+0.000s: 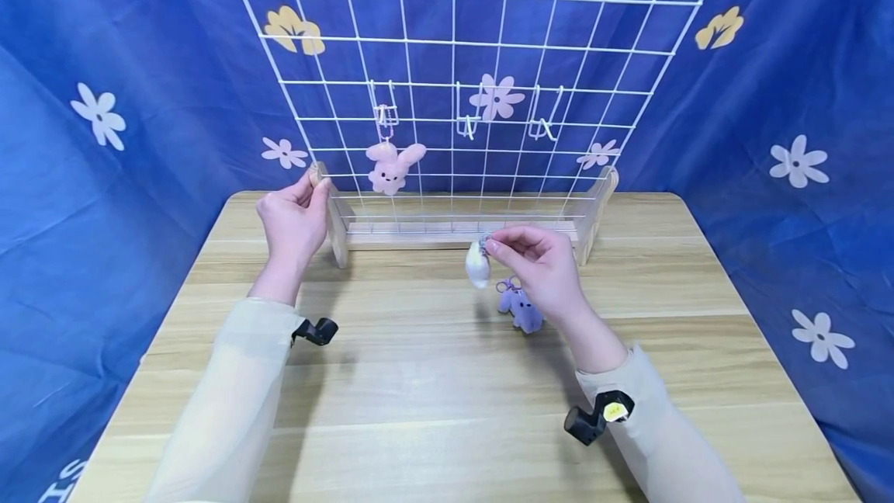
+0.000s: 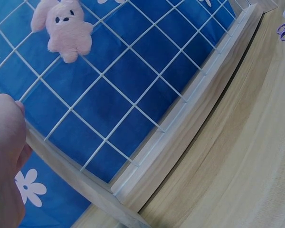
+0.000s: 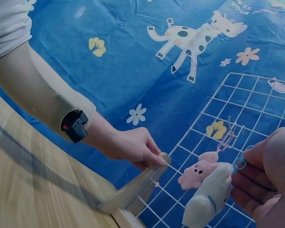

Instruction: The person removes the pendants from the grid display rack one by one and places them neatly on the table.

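My left hand (image 1: pixel 293 216) grips the top of the wooden side support (image 1: pixel 338 223) at the left end of a white wire grid rack (image 1: pixel 454 41). Between thumb and fingers, my right hand (image 1: pixel 541 262) pinches the light-blue ring of a white plush keychain (image 1: pixel 478 265), which hangs above the table before the rack. In the right wrist view this white plush (image 3: pixel 206 199) overlaps the pink one. A pink bunny keychain (image 1: pixel 389 168) hangs by its chain from the left hook (image 1: pixel 385 115). Below my right hand a purple plush keychain (image 1: pixel 520 309) lies on the table.
Two more white hooks, a middle one (image 1: pixel 467 126) and a right one (image 1: pixel 542 128), hang on the grid with nothing on them. A wooden crossbar (image 1: pixel 461 235) joins the supports along the wooden table (image 1: pixel 419 410). Blue patterned cloth (image 1: pixel 789 239) surrounds the back and sides.
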### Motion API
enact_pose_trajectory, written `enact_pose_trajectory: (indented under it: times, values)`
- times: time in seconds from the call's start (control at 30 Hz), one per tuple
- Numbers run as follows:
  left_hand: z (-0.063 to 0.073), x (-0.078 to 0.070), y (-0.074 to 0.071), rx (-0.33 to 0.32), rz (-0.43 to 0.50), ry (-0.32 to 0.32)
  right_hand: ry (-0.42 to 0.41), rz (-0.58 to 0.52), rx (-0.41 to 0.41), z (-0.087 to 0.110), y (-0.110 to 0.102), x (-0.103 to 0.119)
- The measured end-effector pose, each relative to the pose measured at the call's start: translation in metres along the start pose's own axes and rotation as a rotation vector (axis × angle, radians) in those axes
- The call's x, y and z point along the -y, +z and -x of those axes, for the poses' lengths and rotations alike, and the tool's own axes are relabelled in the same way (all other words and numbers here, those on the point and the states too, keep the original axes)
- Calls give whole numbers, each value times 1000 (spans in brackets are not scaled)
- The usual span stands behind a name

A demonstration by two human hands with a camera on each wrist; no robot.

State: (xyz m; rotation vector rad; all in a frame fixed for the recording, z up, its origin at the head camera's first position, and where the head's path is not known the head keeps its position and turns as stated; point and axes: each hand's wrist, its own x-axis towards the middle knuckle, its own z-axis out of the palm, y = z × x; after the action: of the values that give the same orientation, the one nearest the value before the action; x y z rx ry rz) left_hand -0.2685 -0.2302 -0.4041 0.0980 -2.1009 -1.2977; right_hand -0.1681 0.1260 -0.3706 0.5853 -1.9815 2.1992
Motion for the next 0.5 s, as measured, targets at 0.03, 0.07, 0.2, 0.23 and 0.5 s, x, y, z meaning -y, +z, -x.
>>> enact_pose_trajectory:
  times: [0.03,0.07,0.2,0.23,0.5]
  values:
    - [0,0,0,0,3,-1,-1,3,2,1,0,-1]
    - [0,1,0,0,5,-1,-2,10,3,2,-1,-1]
    - [0,1,0,-1,4,-4,4,26,2,4,-3,-4]
    - [0,0,0,0,3,-2,3,28,1,4,-3,-5]
    - [1,2,-1,3,-39,12,-6,32,13,8,-4,-9]
